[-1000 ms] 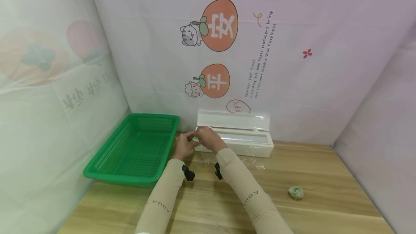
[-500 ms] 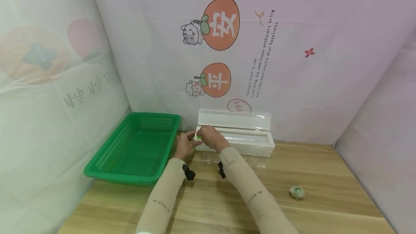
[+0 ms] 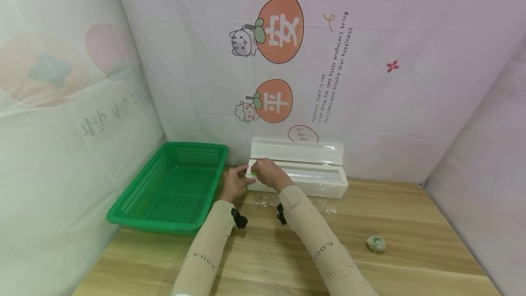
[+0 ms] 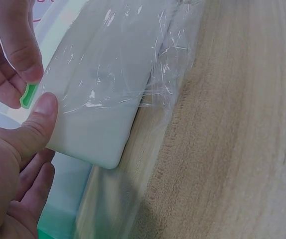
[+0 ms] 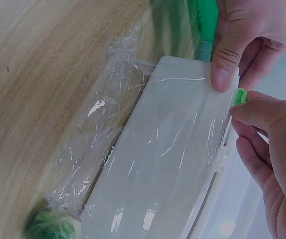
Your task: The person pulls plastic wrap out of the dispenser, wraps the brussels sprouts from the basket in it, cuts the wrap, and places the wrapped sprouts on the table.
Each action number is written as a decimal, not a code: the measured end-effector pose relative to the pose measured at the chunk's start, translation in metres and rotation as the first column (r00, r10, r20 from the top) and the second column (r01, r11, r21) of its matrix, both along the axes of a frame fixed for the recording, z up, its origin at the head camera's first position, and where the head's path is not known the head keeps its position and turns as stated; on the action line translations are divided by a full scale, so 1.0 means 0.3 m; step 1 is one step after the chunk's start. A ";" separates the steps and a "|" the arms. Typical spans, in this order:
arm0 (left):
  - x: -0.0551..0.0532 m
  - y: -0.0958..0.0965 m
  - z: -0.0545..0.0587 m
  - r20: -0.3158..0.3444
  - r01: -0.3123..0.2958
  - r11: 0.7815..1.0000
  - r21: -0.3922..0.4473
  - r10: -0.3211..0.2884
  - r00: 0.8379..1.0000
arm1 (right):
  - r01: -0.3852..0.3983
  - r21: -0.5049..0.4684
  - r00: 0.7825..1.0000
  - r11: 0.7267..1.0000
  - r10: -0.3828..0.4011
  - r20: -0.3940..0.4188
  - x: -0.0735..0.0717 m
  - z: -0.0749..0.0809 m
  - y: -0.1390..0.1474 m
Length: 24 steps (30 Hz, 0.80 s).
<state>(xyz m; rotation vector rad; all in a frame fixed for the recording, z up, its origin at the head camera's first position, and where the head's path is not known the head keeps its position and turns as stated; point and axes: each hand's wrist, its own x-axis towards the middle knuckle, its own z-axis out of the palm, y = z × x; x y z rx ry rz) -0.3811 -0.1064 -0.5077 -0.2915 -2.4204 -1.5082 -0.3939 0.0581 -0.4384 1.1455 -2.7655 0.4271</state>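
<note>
A white cling film dispenser (image 3: 320, 189) stands at the back of the table, its lid (image 3: 296, 150) tipped up against the wall cloth. My left hand (image 3: 234, 184) grips the dispenser's left end, thumb on the edge in both wrist views. With thumb and fingers, my right hand (image 3: 269, 174) pinches a small green slide cutter (image 5: 240, 96) on the dispenser's rim, close to the left thumb. Clear cling film (image 5: 95, 119) drapes over the front wall and lies crumpled on the table. The fingers partly hide the cutter.
A green plastic basket (image 3: 164, 228) stands left of the dispenser, near my left hand. On the right part of the wooden table (image 3: 411, 223) lies a small round greenish thing wrapped in clear film (image 3: 376, 244). Printed white cloth (image 3: 349, 104) hangs behind and at both sides.
My right hand has shifted slightly right along the dispenser's rim with the green slide cutter. The left hand keeps its grip on the end. The head view has moved a little.
</note>
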 end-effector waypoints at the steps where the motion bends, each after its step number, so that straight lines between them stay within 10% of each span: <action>1: 0.000 0.002 0.000 -0.001 -0.002 1.000 -0.001 0.002 1.000 | 0.002 -0.003 1.000 1.000 -0.002 0.004 0.000 0.001 0.002; 12: -0.003 -0.002 -0.007 0.029 -0.014 0.999 0.033 0.013 1.000 | -0.010 0.007 0.998 1.000 0.009 0.069 -0.005 0.024 0.098; 24: 0.002 0.002 -0.017 0.073 -0.009 0.997 0.070 0.004 0.997 | 0.031 0.001 0.997 1.000 -0.031 0.074 0.026 0.022 0.415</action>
